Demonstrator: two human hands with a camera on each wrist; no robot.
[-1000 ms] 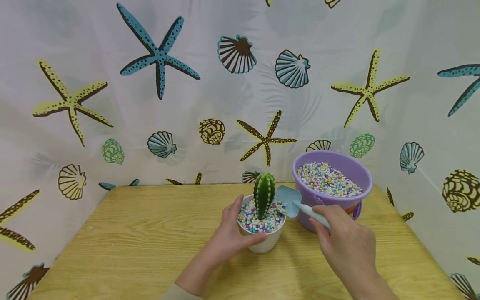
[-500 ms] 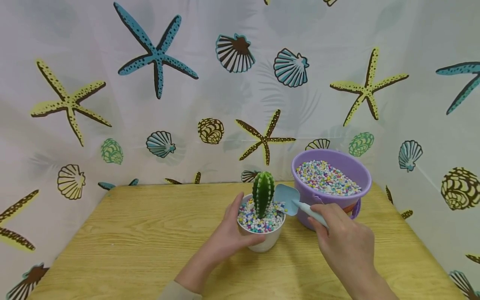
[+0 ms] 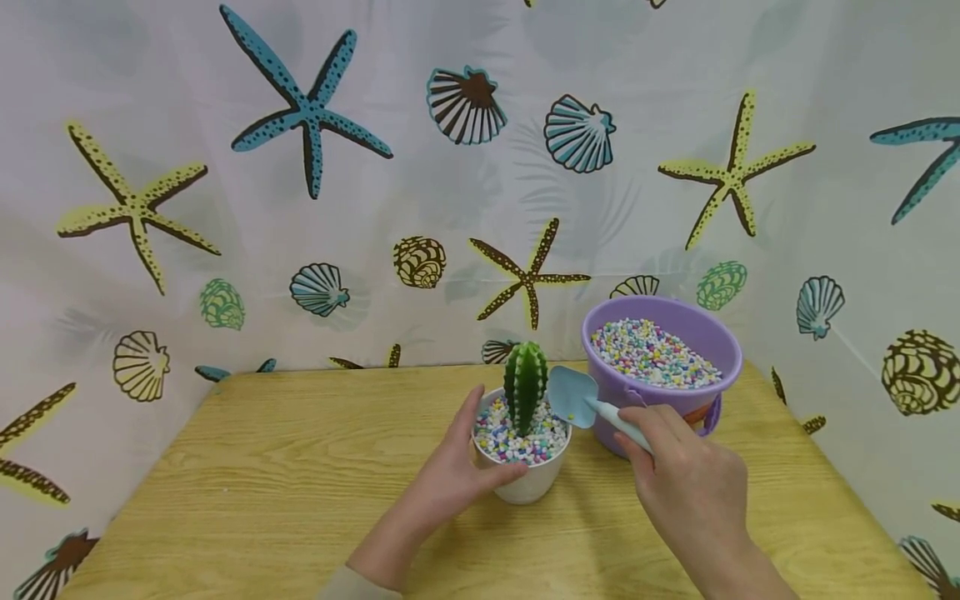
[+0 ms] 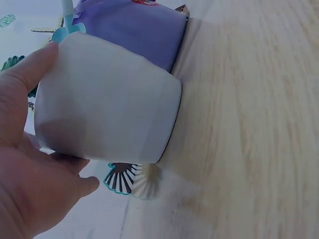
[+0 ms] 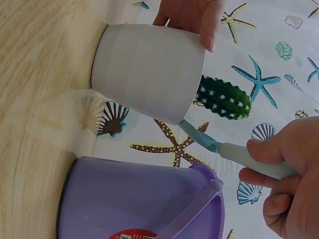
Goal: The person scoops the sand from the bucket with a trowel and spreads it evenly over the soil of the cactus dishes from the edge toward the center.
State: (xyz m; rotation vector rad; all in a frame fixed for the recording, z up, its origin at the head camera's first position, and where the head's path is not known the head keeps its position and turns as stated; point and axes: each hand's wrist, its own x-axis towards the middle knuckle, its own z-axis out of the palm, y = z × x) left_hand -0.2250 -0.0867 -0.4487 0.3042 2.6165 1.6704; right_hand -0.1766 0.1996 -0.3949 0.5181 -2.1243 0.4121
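Observation:
A green cactus stands upright in a white flower pot, with colourful beads around its base. My left hand grips the pot from the left, thumb at the near rim; in the left wrist view the pot's pale wall fills the middle. My right hand holds a light blue toy shovel by its handle. The shovel's blade tilts at the pot's right rim, with a yellow bead or two on it. In the right wrist view the blade meets the rim.
Right behind the pot stands a purple bucket of similar colourful beads, its handle hanging down in the right wrist view. The wooden table meets a curtain printed with starfish and shells at the back and sides.
Beads at the shovel's lower edge have gone into the pot, leaving the blade almost bare. Both hands keep nearly the same place, and the head view shifts slightly.

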